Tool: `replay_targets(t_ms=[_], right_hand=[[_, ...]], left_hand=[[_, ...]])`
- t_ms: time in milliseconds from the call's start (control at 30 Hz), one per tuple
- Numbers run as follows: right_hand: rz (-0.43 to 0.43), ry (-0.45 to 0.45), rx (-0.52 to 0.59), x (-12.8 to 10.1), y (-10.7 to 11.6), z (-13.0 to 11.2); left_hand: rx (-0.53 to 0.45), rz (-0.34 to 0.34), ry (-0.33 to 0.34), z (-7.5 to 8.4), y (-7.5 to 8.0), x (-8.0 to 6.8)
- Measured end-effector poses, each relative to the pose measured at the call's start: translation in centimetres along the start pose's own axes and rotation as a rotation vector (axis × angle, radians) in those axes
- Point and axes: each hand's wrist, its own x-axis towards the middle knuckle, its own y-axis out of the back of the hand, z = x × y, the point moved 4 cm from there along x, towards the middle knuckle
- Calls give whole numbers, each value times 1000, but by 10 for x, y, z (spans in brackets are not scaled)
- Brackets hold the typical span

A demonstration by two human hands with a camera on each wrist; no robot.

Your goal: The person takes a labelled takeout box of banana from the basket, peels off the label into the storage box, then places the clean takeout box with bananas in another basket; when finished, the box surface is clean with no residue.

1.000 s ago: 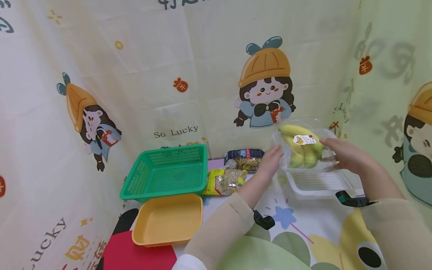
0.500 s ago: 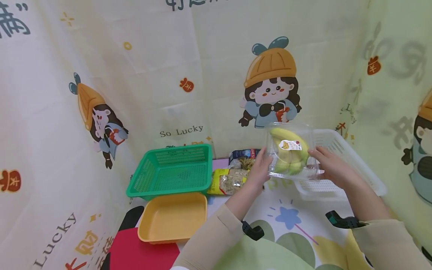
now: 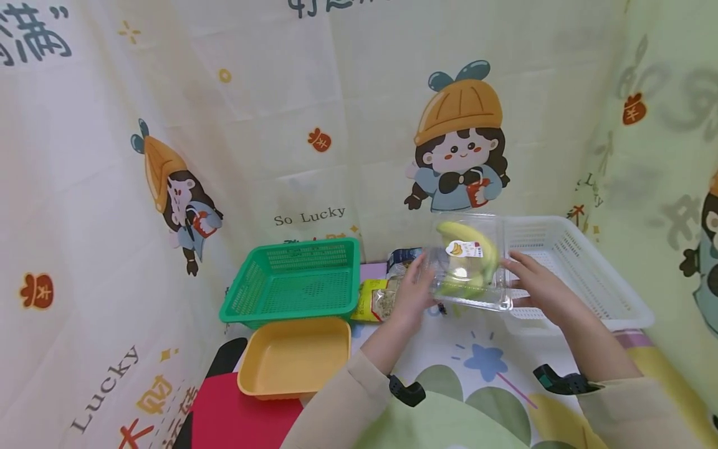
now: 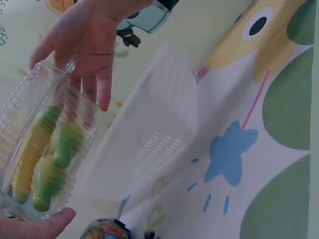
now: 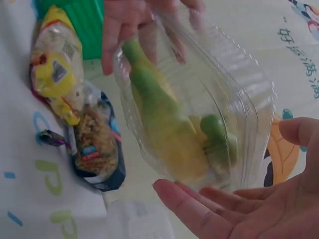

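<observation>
A clear plastic clamshell box of bananas (image 3: 473, 259) with a white label is held up over the table, tilted, between both hands. My left hand (image 3: 412, 293) holds its left side; in the right wrist view, left fingers (image 5: 119, 35) lie at its far edge. At the opposite side my right hand (image 3: 541, 287) holds it with spread fingers. From the right wrist view, right fingertips (image 5: 164, 189) meet the box's near edge while the thumb stands out to the side. The bananas' green ends (image 4: 50, 164) show through the plastic in the left wrist view.
Behind the right hand stands a white perforated basket (image 3: 594, 274). To the left are a green basket (image 3: 303, 280) and a yellow tray (image 3: 297, 355) before it. A yellow food packet (image 3: 370, 302) and a dark pasta packet (image 5: 97, 144) lie beyond the left hand. Printed curtains surround the table.
The banana box has moved left and lower, away from over the white basket, carried by both hands. The head view has turned slightly left.
</observation>
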Motion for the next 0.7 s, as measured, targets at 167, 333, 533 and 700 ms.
replay_targets(t_ms=[167,333,533,700], right_hand=[[-38,37,-10,9,0,5],[-58,48,10,27,6,10],[-71,28,78,53,18,9],[-143,51,99,69,24,2]], left_hand=[[-9,16,25,-5,18,-1],[-23,-8,38,-6,34,-4],[-30,-48,56,-3,49,-11],[6,-80,69,-1,57,-17]])
